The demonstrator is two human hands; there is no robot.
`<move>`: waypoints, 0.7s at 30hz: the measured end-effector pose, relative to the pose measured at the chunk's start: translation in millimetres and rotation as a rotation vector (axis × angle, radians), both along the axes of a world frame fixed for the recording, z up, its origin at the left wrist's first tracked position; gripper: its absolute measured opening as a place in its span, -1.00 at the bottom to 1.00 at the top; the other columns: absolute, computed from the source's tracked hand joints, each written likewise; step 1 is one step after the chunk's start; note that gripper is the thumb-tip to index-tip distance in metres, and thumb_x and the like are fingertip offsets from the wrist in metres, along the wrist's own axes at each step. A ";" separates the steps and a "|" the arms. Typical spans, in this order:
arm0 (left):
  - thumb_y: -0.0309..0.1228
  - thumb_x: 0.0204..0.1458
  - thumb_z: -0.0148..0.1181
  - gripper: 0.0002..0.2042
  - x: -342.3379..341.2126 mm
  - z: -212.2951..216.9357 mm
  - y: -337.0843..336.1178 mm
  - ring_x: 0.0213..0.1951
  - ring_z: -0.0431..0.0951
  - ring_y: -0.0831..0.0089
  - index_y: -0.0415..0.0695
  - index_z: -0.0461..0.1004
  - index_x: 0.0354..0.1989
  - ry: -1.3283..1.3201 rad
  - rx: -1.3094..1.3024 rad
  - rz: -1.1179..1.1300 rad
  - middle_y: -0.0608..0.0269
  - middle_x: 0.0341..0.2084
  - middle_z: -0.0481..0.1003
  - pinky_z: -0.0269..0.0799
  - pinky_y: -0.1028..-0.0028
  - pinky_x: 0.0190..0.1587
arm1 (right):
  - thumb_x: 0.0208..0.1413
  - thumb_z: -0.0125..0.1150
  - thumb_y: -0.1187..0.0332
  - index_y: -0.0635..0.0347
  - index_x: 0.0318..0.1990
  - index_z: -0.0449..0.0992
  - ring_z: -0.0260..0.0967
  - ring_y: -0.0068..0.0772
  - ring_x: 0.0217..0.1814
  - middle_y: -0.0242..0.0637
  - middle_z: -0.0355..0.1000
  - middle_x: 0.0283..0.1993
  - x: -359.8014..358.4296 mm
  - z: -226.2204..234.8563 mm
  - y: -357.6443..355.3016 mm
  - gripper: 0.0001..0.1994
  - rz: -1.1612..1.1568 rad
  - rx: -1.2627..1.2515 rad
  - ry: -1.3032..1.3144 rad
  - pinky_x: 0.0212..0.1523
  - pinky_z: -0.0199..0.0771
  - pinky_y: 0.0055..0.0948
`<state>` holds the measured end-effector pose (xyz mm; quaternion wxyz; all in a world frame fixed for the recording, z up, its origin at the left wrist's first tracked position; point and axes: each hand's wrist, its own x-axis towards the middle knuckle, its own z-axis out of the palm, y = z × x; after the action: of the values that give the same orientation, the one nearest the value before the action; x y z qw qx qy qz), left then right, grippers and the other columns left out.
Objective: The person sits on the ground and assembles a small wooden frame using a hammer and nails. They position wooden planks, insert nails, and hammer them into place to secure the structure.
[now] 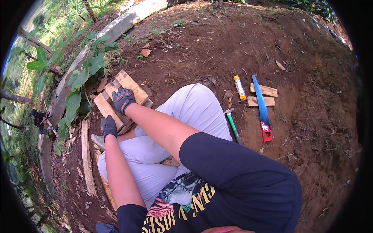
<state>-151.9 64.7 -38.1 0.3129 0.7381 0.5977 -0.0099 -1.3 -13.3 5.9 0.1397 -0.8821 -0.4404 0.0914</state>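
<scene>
Toward eleven o'clock from you lies a slatted wooden piece (132,86), its flat, pale boards (104,104) side by side over darker wood, pointing between ten and eleven.

1 handsaw (262,106); 1 hammer (233,126); 1 yel. packet (239,88); 2 short wood pcs. (269,91); 1 slatted wood frame (110,90) w/ at least 3 light slats (133,87); 2 gloves (123,100); at least 2 long planks (87,155); 1 other person (39,121), far L.

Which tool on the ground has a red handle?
The blue-bladed saw, lying across two short boards; the hammer has a green and black handle.
</scene>
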 end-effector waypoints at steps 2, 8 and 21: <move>-0.07 0.25 0.03 -0.44 -0.9 0.2 0.8 0.19 0.58 -0.21 -0.24 0.51 0.26 0.009 0.022 -0.016 -0.26 0.15 0.58 0.44 -0.03 0.27 | 0.31 0.02 0.23 0.03 0.03 0.66 0.62 -0.19 0.14 -0.21 0.67 0.04 0.8 -0.5 1.7 -0.69 0.001 -0.009 0.014 0.07 0.58 -0.14; -0.08 0.24 0.05 -0.45 5.3 22.5 -10.6 0.21 0.57 -0.21 -0.24 0.50 0.25 0.027 -0.001 0.007 -0.29 0.16 0.57 0.43 -0.04 0.27 | 0.32 0.02 0.22 0.04 0.09 0.64 0.63 -0.17 0.15 -0.19 0.66 0.08 3.4 -6.7 5.7 -0.67 0.026 -0.035 0.028 0.08 0.59 -0.12; -0.10 0.22 -0.02 -0.48 9.6 43.1 -21.5 0.25 0.55 -0.17 -0.11 0.49 0.27 -0.015 -0.110 0.143 -0.20 0.20 0.56 0.44 -0.02 0.29 | 0.21 0.21 -0.12 -0.07 0.43 0.43 0.46 -0.08 0.40 -0.12 0.52 0.33 5.5 19.4 2.4 -0.33 0.088 -0.231 0.110 0.37 0.43 -0.08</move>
<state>-142.3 43.1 5.0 0.3573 0.6754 0.6450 -0.0146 4.2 -10.9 25.3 0.0570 -0.8659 -0.4568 0.1959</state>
